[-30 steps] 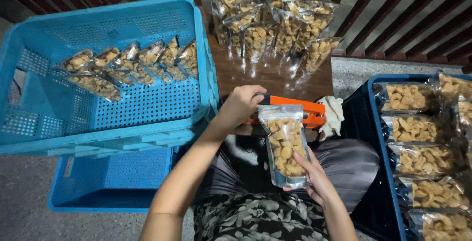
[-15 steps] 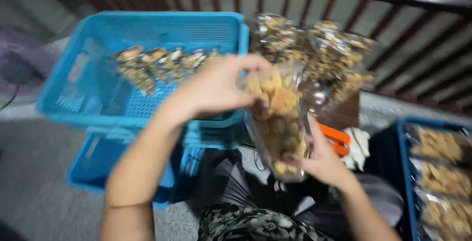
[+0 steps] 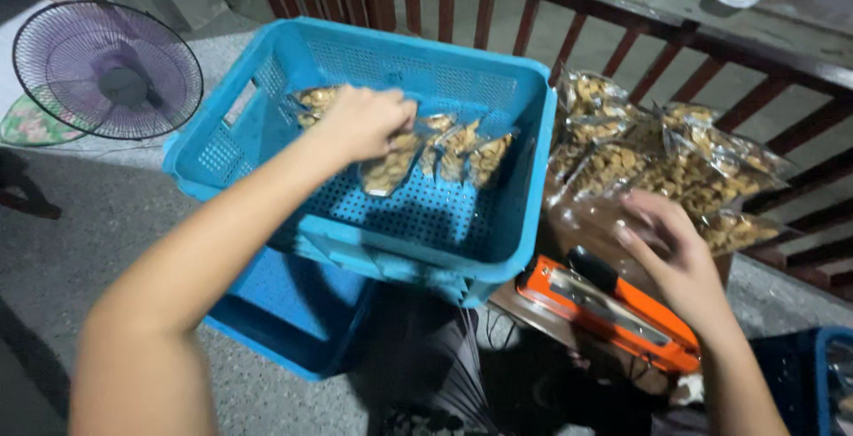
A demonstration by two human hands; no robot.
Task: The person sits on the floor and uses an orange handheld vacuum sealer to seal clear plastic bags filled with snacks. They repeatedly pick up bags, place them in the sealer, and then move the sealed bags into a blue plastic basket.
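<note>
While several snack bags are already lying in the blue crate at upper centre, the left hand is grasping another bag there; the right hand, fingers loose, is reaching toward the many-bag pile at right.

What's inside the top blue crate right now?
The blue crate holds a row of clear snack bags along its far side. The left hand holds one bag there. Its fingers cover part of the row, so a full count isn't possible.
</note>
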